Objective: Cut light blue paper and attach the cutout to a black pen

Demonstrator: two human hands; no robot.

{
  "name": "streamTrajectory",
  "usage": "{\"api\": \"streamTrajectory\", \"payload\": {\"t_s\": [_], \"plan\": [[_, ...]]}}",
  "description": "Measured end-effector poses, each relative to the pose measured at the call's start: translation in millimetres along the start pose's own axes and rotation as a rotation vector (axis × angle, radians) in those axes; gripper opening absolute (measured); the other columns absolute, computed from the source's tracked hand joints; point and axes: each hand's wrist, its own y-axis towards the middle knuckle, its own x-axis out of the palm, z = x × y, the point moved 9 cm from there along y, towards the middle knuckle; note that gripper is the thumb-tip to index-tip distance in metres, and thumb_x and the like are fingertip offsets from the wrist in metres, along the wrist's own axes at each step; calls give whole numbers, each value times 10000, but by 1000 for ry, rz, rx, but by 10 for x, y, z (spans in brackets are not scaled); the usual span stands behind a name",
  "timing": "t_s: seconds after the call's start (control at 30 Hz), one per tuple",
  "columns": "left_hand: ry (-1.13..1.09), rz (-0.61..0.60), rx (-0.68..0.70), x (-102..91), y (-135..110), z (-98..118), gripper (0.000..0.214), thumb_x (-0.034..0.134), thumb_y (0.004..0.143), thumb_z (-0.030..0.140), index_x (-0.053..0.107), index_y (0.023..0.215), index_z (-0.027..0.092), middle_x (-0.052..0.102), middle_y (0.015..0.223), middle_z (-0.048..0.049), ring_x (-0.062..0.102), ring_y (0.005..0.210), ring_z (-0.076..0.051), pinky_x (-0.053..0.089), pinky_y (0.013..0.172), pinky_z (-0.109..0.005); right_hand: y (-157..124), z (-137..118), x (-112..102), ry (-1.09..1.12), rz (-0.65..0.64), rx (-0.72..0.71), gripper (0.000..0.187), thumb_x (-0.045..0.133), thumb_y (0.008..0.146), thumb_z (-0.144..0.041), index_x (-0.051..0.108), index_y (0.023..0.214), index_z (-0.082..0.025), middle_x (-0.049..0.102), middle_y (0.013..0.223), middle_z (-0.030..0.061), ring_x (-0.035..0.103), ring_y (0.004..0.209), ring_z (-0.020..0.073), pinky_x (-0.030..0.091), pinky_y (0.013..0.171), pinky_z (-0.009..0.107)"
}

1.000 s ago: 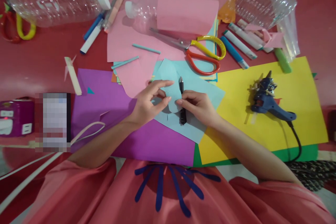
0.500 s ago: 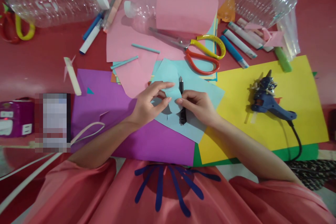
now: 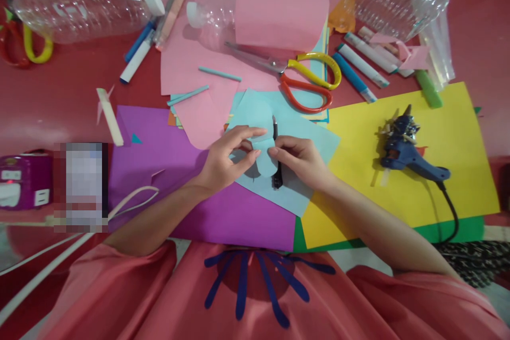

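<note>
Between my two hands is a small light-blue paper piece (image 3: 265, 160) with a rounded lower end and a crease across its upper part. My left hand (image 3: 229, 155) pinches its left edge, thumb low and forefinger stretched over the top. From the other side my right hand (image 3: 300, 158) grips the right edge between thumb and curled fingers. Beneath them lies a larger light-blue sheet (image 3: 306, 191). A black pen (image 3: 278, 176) rests on that sheet, partly covered by my right fingers.
Scissors (image 3: 285, 66) with red and yellow handles lie beyond my hands, near a pink-wrapped bottle (image 3: 282, 20). A blue glue gun (image 3: 412, 156) sits on yellow paper (image 3: 450, 122) at right. Purple paper (image 3: 159, 127), a phone (image 3: 83, 186) and a purple box (image 3: 26, 180) are at left.
The small paper piece has tilted so that its rounded flap shows more fully and hangs slightly lower. Both hands keep their grip in nearly the same place.
</note>
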Motion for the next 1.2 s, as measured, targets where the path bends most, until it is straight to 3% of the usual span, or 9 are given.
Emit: {"api": "streamTrajectory", "payload": {"t_s": [0.47,0.67,0.8,1.0,1.2], "plan": [[70,-61,-5,43,-10,29,267,594,905,215,676,1159,212,702,1008,-50,645,729,-82,572,692,-201,1,11,16,51,-25,26,415,669,831,-431,432,570,-213,316,539,-73,275,522,79,277,505,265],[-160,-19,-177,-13,-21,-203,517,559,937,440,429,1420,308,696,1131,-65,689,744,-124,594,686,-271,0,17,-6,62,-6,6,395,615,857,-481,461,608,-215,349,530,-72,297,505,82,287,506,270],[-307,19,-290,-21,12,-330,303,459,984,471,541,1188,264,712,901,-16,684,631,-119,604,637,-289,-6,13,-5,3,-17,-22,412,590,872,-515,460,619,-216,357,535,-65,319,515,91,282,514,274],[-369,-95,-450,145,24,-289,385,682,833,554,516,786,210,569,533,56,575,432,-87,463,401,-187,-13,-44,21,-87,-40,-103,424,538,905,-494,413,606,-222,337,565,-55,308,538,100,271,521,280],[-335,-188,-599,236,-27,-323,393,732,776,549,590,775,182,529,497,61,513,394,-60,387,355,-158,-15,-58,40,-152,-57,-145,431,510,922,-500,412,608,-221,394,588,-33,369,561,112,299,544,284]]}}
